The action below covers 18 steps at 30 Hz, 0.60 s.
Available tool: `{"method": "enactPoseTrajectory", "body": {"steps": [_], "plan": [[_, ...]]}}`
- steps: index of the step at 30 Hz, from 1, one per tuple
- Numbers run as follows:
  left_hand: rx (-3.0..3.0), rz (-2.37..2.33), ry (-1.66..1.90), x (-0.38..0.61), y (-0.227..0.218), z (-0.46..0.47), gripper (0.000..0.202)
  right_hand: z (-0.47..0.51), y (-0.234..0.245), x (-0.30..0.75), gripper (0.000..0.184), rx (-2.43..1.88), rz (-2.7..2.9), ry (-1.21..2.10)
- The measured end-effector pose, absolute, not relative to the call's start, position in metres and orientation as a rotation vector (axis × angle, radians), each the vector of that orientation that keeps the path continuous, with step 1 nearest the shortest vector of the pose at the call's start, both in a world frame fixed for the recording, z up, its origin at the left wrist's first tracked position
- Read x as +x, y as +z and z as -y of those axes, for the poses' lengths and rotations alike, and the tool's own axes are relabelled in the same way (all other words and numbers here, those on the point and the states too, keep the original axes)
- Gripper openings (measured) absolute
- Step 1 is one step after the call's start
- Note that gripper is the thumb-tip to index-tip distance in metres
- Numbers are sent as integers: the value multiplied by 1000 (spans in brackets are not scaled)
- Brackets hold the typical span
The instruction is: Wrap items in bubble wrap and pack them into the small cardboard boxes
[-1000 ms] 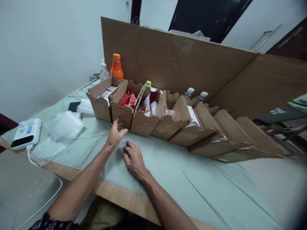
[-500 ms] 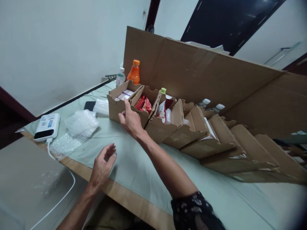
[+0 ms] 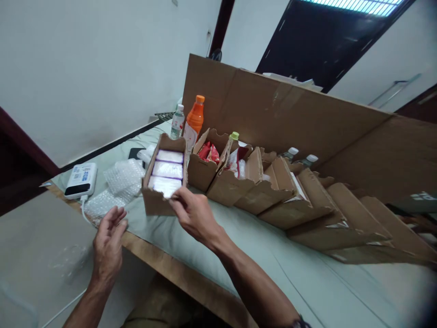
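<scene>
My right hand (image 3: 193, 213) grips the near corner of a small cardboard box (image 3: 155, 203) and tips it toward me, so its top faces the camera. Inside lie three white packets with purple bands (image 3: 166, 171). My left hand (image 3: 108, 240) hovers at the table's near edge, just left of the box, fingers slightly curled and apart, holding nothing. A row of similar open cardboard boxes (image 3: 246, 191) stretches to the right along the pale green table cover (image 3: 273, 255).
A tall cardboard sheet (image 3: 290, 118) stands behind the boxes. An orange bottle (image 3: 194, 118) and a small clear bottle (image 3: 177, 122) stand at the far left. Bubble wrap (image 3: 119, 180) and a white device (image 3: 81, 180) with a cable lie left. Red packets (image 3: 208, 152) fill the second box.
My right hand pulled the leftmost box out of the row toward me and tilted it up. My left hand drew back toward the table's edge.
</scene>
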<state>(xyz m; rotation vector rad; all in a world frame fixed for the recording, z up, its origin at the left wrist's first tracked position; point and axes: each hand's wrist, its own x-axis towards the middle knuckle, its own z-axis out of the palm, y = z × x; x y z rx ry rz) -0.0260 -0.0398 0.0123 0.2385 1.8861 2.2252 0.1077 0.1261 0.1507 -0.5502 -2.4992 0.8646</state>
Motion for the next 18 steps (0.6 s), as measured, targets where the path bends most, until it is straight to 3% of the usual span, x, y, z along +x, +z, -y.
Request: {"method": "enactPoseTrajectory", "body": {"steps": [5,8,14,16,18], "plan": [[416,-1860,2184,-15,15,39,80,-145,153,219,14,-757,2172,1124],[575,-1767,2038,5,18,36,87,-165,145,279,13,-875,1964,1092],[658,-1768,1634,50,15,27,70,-141,97,346,54,-849,1821,1158],[649,-1785,1670,59,16,20,63,-126,80,343,59,-851,1988,1146],[682,-1760,1723,67,19,9,54,-117,68,334,52,-947,2075,1037]]}}
